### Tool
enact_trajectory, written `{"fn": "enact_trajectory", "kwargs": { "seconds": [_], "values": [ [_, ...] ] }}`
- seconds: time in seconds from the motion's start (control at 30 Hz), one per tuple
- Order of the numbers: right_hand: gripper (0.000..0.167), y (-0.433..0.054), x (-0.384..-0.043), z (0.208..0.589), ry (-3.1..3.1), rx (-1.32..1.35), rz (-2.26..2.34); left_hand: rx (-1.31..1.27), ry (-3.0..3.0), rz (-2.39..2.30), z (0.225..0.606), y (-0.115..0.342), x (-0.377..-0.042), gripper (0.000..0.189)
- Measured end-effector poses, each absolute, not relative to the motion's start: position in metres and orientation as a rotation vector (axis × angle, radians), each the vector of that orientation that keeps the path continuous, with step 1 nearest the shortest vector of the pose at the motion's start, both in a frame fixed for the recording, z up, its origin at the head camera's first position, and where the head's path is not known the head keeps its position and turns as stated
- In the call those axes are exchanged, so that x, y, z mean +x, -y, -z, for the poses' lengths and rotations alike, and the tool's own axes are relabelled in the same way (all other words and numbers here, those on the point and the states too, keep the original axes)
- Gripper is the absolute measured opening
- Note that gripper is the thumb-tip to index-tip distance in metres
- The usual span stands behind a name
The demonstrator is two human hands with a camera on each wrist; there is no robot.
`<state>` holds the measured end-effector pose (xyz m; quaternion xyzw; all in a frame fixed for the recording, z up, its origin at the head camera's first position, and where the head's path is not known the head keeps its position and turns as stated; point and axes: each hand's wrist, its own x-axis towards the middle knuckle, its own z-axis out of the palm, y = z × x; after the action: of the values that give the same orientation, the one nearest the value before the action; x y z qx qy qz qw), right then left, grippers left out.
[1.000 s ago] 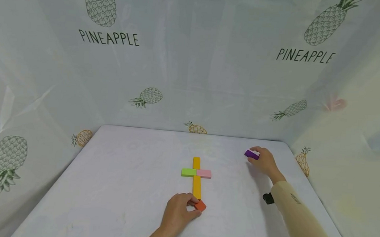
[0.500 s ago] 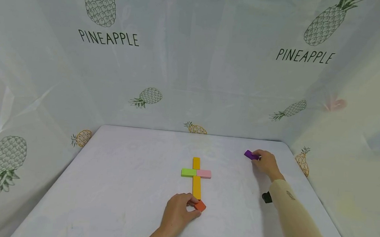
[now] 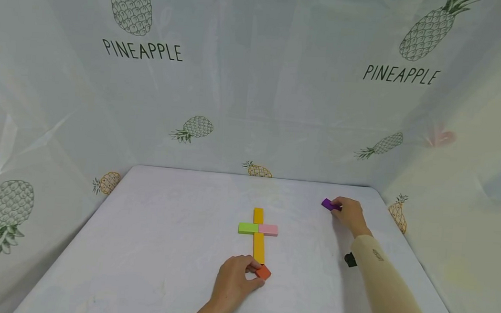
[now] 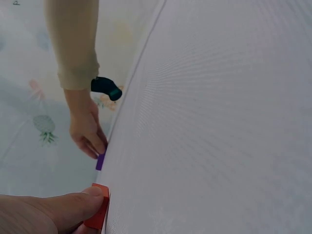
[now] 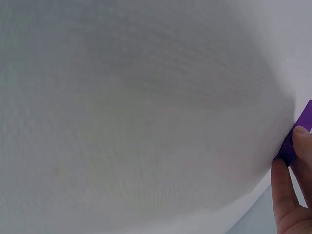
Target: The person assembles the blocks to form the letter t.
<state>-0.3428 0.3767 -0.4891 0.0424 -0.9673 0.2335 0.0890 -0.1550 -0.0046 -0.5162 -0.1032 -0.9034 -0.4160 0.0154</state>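
Observation:
On the white tabletop, my left hand (image 3: 235,277) pinches an orange block (image 3: 263,272) between thumb and fingers, right at the near end of a long yellow block (image 3: 259,248). A light green block (image 3: 248,228) and a pink block (image 3: 268,230) lie end to end beyond it, crossing the line. A short yellow block (image 3: 258,215) extends the line at the far side. Toward the back right, my right hand (image 3: 348,214) grips a purple block (image 3: 327,204) by its right end. The left wrist view shows the thumb pressed on the orange block (image 4: 100,204).
The white table (image 3: 165,218) has its far edge against a hanging pineapple-print curtain (image 3: 255,80), which also rises along both sides. A black wrist device (image 3: 350,260) shows beneath the right sleeve (image 3: 385,279).
My right hand has shifted its grip to the right end of the purple block, which stays almost in place. The left hand and the orange block have not visibly moved.

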Motion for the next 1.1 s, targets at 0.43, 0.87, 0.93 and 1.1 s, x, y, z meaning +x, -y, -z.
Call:
{"fn": "enact_trajectory", "kwargs": {
  "seconds": [0.43,0.87,0.93,1.1],
  "values": [
    [0.027,-0.364,-0.331,0.484,2.848,0.323,-0.681,-0.329,2.804,1.305,0.515,0.006,-0.154,0.025],
    [0.03,-0.33,-0.291,0.475,2.843,0.55,-0.774,-0.318,2.819,1.293,0.515,0.006,-0.155,0.025],
    [0.031,-0.325,-0.282,0.475,2.832,0.588,-0.794,-0.323,2.816,1.294,0.516,0.006,-0.155,0.025],
    [0.032,-0.318,-0.259,0.476,2.82,0.678,-0.861,-0.338,2.805,1.296,0.516,0.007,-0.155,0.025]
  ]
}}
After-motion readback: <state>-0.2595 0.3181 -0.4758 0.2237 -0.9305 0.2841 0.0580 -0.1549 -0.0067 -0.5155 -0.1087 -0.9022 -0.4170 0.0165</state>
